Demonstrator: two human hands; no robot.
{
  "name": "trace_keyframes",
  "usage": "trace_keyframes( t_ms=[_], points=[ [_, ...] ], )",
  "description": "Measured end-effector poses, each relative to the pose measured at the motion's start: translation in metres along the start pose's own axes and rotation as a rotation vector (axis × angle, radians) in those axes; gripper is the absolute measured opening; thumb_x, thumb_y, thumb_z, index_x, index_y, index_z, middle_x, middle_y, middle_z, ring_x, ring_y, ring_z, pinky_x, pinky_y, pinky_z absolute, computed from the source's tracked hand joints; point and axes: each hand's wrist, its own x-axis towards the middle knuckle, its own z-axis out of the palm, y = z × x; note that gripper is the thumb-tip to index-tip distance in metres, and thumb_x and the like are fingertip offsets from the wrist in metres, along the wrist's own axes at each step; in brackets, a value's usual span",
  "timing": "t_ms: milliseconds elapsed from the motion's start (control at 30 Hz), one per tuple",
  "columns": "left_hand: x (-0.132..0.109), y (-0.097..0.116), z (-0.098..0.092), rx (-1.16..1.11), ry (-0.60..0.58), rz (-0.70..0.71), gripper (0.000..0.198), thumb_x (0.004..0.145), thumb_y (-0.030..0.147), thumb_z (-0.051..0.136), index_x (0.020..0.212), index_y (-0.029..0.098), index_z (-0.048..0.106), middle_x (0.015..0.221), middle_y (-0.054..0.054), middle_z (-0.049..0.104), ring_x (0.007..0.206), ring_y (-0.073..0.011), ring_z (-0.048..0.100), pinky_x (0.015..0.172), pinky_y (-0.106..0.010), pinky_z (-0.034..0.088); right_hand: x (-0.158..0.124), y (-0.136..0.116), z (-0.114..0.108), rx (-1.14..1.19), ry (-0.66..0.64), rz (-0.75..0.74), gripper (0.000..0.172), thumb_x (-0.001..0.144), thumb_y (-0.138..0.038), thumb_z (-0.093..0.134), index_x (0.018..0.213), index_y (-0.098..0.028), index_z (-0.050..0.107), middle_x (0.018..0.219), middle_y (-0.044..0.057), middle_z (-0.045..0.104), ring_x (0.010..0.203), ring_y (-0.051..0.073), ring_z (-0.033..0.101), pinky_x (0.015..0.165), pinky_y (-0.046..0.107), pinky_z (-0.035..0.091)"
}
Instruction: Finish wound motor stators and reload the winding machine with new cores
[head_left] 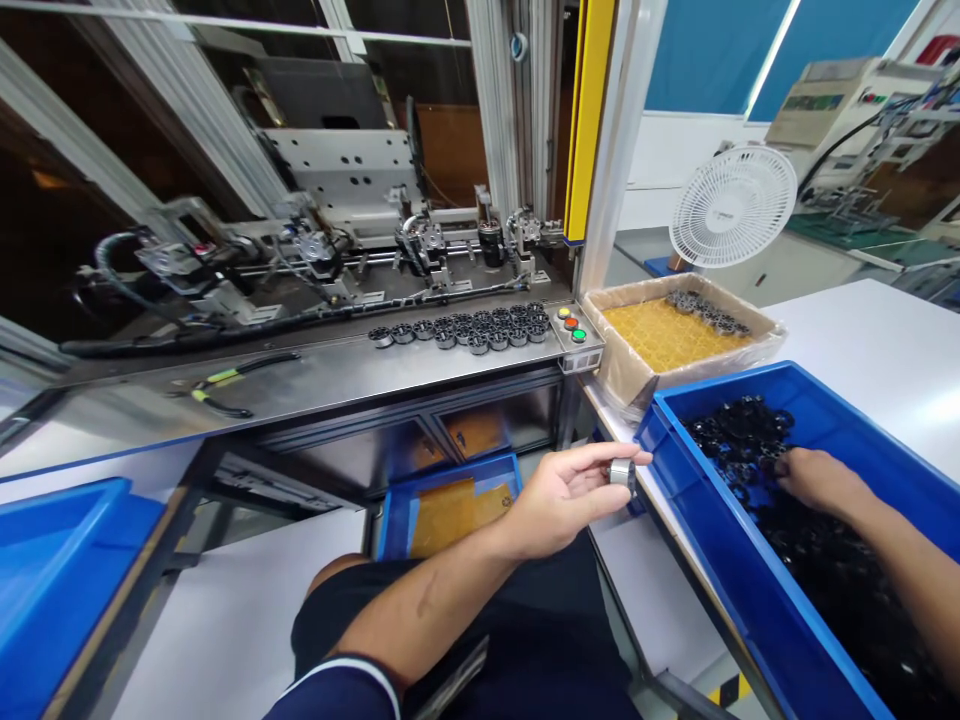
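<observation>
My left hand [570, 492] pinches a small silver-and-black ring-shaped part [621, 474] between thumb and fingers, just left of the blue bin's wall. Inside the blue bin [727, 585], my right hand [821, 482] reaches into a heap of black plastic parts [739, 430]. Its fingertips are down among the pieces, so whatever they grip is hidden. Several similar ring-shaped parts [480, 328] stand in rows on the metal ledge of the machine ahead.
A lined carton [652, 380] of more rings stands behind the bin, near a white fan [731, 208]. Pliers [240, 380] lie on the ledge [337, 378], left of a button box [580, 358]. Another blue bin [386, 530] sits below the ledge.
</observation>
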Motion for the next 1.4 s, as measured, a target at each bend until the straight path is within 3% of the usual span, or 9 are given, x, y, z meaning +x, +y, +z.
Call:
trace_keyframes(
  t_ms=[100,167,233,333,433,567,933,1267,1400],
  points=[
    [0.000,-0.002,0.004,0.072,0.015,0.025,0.053,0.074,0.028,0.084,0.123,0.015,0.069,0.125,-0.017,0.070,0.106,-0.0217,0.068,0.092,-0.030,0.054,0.013,-0.038,-0.034,0.057,0.161,-0.031,0.015,0.081,-0.025,0.070,0.068,-0.019,0.065,0.058,0.002,0.060,0.046,0.012,0.049,0.050,0.030,0.039],
    [0.000,-0.001,0.007,0.155,0.028,0.072,0.055,0.075,0.027,0.083,0.126,0.015,0.067,0.121,-0.016,0.072,0.106,-0.0210,0.068,0.091,-0.029,0.054,0.007,-0.079,-0.053,0.128,0.277,-0.076,0.004,0.083,-0.023,0.066,0.082,-0.020,0.068,0.075,0.008,0.068,0.062,0.018,0.062,0.062,0.034,0.048],
    [0.001,-0.001,0.010,0.205,0.021,0.074,0.054,0.076,0.027,0.082,0.126,0.014,0.066,0.120,-0.016,0.073,0.106,-0.0215,0.068,0.090,-0.029,0.054,-0.009,-0.127,-0.068,0.230,0.322,-0.157,0.010,0.086,-0.025,0.065,0.096,-0.022,0.067,0.090,0.006,0.071,0.077,0.019,0.067,0.074,0.033,0.053],
    [0.002,-0.003,0.016,0.182,-0.028,0.013,0.051,0.074,0.028,0.084,0.119,0.012,0.070,0.117,-0.015,0.073,0.105,-0.0229,0.069,0.091,-0.030,0.055,-0.036,-0.189,-0.083,0.579,0.341,-0.337,0.019,0.085,-0.011,0.066,0.100,-0.022,0.063,0.094,0.005,0.068,0.085,0.018,0.067,0.077,0.031,0.055],
    [0.002,-0.010,0.024,0.044,-0.078,-0.064,0.056,0.068,0.028,0.088,0.118,0.012,0.070,0.106,-0.012,0.076,0.094,-0.0211,0.072,0.089,-0.033,0.058,-0.050,-0.218,-0.090,0.745,0.301,-0.467,0.030,0.083,0.001,0.062,0.105,-0.020,0.063,0.097,0.006,0.066,0.091,0.018,0.066,0.077,0.030,0.056],
    [0.002,-0.016,0.032,-0.072,-0.064,-0.154,0.062,0.062,0.026,0.092,0.118,0.011,0.070,0.093,-0.008,0.076,0.086,-0.0187,0.073,0.091,-0.034,0.059,-0.052,-0.220,-0.088,0.710,0.340,-0.491,0.036,0.081,0.006,0.061,0.109,-0.017,0.063,0.098,0.007,0.064,0.093,0.018,0.064,0.076,0.031,0.055],
    [0.001,-0.014,0.029,-0.047,-0.007,-0.127,0.058,0.060,0.023,0.092,0.113,0.010,0.072,0.101,-0.010,0.077,0.089,-0.0193,0.075,0.091,-0.031,0.059,-0.054,-0.219,-0.087,0.601,0.333,-0.604,0.043,0.082,-0.001,0.065,0.123,-0.011,0.056,0.110,0.014,0.061,0.105,0.022,0.061,0.087,0.037,0.055],
    [0.002,-0.012,0.026,-0.152,-0.027,-0.230,0.063,0.052,0.014,0.095,0.110,0.014,0.073,0.088,-0.003,0.077,0.079,-0.0138,0.074,0.084,-0.026,0.059,-0.056,-0.214,-0.083,0.444,0.389,-0.706,0.045,0.080,0.003,0.068,0.122,-0.009,0.060,0.109,0.014,0.063,0.107,0.024,0.061,0.089,0.041,0.056],
    [0.001,-0.017,0.025,-0.146,-0.075,-0.238,0.062,0.057,0.019,0.093,0.114,0.013,0.072,0.092,-0.005,0.077,0.086,-0.0175,0.074,0.091,-0.032,0.059,-0.055,-0.215,-0.083,0.437,0.364,-0.713,0.044,0.081,0.003,0.068,0.122,-0.008,0.060,0.108,0.014,0.063,0.107,0.023,0.060,0.090,0.039,0.056]
  ],
)
